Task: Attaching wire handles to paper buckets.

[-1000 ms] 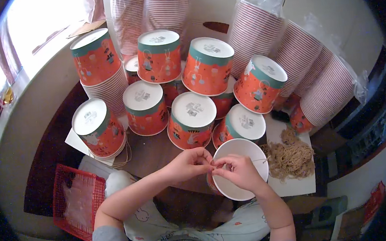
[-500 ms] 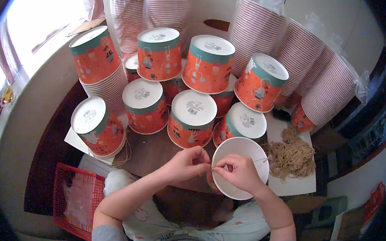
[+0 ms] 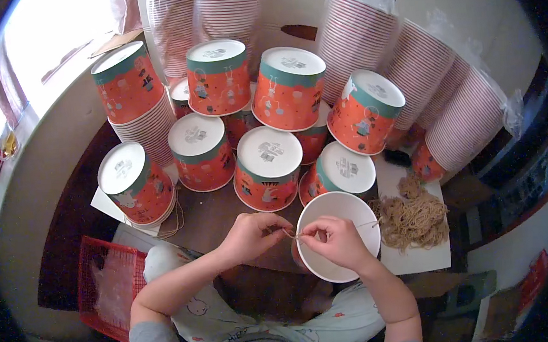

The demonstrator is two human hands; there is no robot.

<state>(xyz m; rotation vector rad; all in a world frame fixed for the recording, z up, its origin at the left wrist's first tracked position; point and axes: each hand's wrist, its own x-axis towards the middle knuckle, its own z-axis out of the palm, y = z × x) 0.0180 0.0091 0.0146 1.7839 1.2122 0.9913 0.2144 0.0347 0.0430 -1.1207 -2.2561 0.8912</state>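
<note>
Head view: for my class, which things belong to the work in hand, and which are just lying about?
Likely part of the work:
left hand and right hand
tan strand at their fingertips
open white-lined bucket beneath the right hand
heap of tan cord

Probably just lying about:
red basket
plastic-wrapped bucket stacks
upside-down orange buckets, though perhaps related

Your bare left hand (image 3: 251, 237) has drawn slightly away from your bare right hand (image 3: 336, 244); a second ago the two met. A thin, tan strand of twine (image 3: 292, 236) now shows in the small gap between them.
</note>
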